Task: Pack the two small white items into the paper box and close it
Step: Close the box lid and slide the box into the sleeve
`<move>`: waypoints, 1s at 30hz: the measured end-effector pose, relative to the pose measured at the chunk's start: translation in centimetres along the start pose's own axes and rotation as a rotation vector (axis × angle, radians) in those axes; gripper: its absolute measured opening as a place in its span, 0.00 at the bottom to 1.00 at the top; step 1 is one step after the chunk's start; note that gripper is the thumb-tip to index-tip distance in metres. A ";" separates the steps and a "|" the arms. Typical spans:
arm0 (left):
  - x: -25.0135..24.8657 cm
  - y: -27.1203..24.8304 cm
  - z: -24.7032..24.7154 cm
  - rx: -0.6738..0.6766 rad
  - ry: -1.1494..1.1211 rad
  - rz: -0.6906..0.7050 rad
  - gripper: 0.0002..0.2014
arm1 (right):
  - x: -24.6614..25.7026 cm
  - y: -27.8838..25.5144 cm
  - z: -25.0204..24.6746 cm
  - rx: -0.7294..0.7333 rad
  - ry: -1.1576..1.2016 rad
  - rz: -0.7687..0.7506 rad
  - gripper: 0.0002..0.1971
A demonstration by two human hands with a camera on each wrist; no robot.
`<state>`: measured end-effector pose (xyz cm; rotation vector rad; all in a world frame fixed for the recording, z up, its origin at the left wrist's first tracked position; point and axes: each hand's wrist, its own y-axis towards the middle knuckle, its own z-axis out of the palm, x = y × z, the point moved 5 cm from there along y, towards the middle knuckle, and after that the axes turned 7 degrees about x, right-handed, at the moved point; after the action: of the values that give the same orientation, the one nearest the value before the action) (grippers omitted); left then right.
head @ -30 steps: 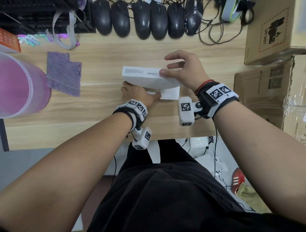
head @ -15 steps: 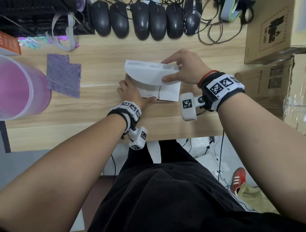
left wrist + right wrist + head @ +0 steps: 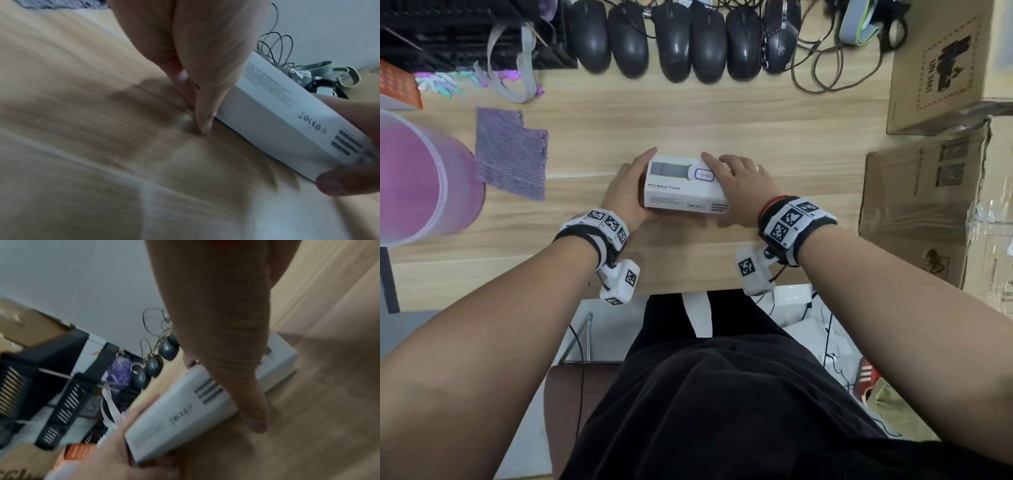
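The white paper box (image 3: 681,192) lies flat on the wooden desk (image 3: 688,120), lid down, its printed top facing up. My left hand (image 3: 635,186) grips its left end, fingers along the far side and thumb on the near side. At the right end my right hand (image 3: 732,186) holds on, fingers over the top and thumb at the near edge. The left wrist view shows the box's (image 3: 287,123) long side by my left thumb (image 3: 203,113). In the right wrist view my right thumb (image 3: 252,410) lies against the box (image 3: 185,412). The two small white items are hidden.
Several black mice (image 3: 674,37) and cables line the far edge. A purple cloth (image 3: 512,154) and a pink bin (image 3: 417,178) sit at the left. Cardboard boxes (image 3: 921,192) stand at the right. A white edge (image 3: 281,363) shows beyond my right thumb.
The lid, held up and tilted by my right hand, has come down onto the box. Both hands have moved to the box's ends.
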<state>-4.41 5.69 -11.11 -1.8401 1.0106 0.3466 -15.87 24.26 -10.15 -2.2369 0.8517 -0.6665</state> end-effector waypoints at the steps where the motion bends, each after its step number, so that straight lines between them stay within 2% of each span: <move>1: -0.1 0.0 0.1 0.025 0.014 0.004 0.58 | 0.1 0.1 0.6 -0.015 -0.045 0.013 0.69; 3: -0.1 -0.1 0.2 0.058 0.010 -0.005 0.62 | 0.5 0.3 1.2 -0.036 -0.092 0.034 0.72; 5: 0.0 -0.1 0.2 0.057 -0.042 -0.021 0.65 | 0.7 0.5 0.9 -0.062 -0.089 0.058 0.68; 8: -0.1 -0.3 0.0 0.060 -0.228 -0.108 0.65 | 0.4 0.8 -0.2 -0.102 -0.014 0.073 0.56; 12: -0.3 -0.2 -0.8 0.023 -0.558 -0.231 0.64 | -0.5 0.8 -0.9 -0.086 0.168 0.044 0.52; 15: -1.8 -0.2 -2.1 -0.006 -0.852 -0.240 0.61 | -0.8 0.2 -1.9 -0.030 0.451 0.012 0.50; 16: -2.9 -0.3 -2.7 0.003 -0.918 -0.218 0.55 | -0.7 -0.4 -2.5 0.005 0.580 -0.005 0.48; 17: -4.2 -0.5 -3.3 0.014 -0.944 -0.188 0.45 | -0.3 -1.0 -3.1 0.044 0.719 -0.023 0.45; 18: -5.5 -0.5 -3.7 0.030 -0.951 -0.160 0.35 | 0.1 -1.6 -3.7 0.081 0.860 -0.039 0.40; 19: -6.7 -0.5 -4.0 0.044 -0.936 -0.133 0.29 | 0.8 -2.5 -4.6 0.122 0.999 -0.061 0.32; 21: -9.1 -1.0 -4.6 0.068 -0.881 -0.102 0.32 | 2.2 -3.8 -6.4 0.176 1.224 -0.111 0.17; 22: -10.2 -1.3 -4.9 0.082 -0.882 -0.088 0.34 | 2.8 -4.3 -7.3 0.198 1.320 -0.134 0.14; 24: -11.7 -2.0 -6.0 0.079 -0.893 -0.063 0.33 | 3.5 -5.3 -9.1 0.241 1.484 -0.154 0.15; 27: -13.4 -3.0 -8.3 0.017 -0.923 -0.018 0.24 | 3.7 -6.6 -12.0 0.232 1.632 -0.175 0.20; 28: -13.9 -3.2 -9.0 -0.002 -0.936 -0.004 0.24 | 3.7 -6.9 -13.0 0.201 1.632 -0.193 0.19; 30: -15.1 -3.7 -10.3 -0.007 -0.930 0.030 0.33 | 4.2 -7.2 -15.1 0.152 1.602 -0.236 0.21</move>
<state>-12.81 5.01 5.49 -1.3996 0.3776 1.0938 -19.98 19.57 5.95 -1.2898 1.0756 -2.6059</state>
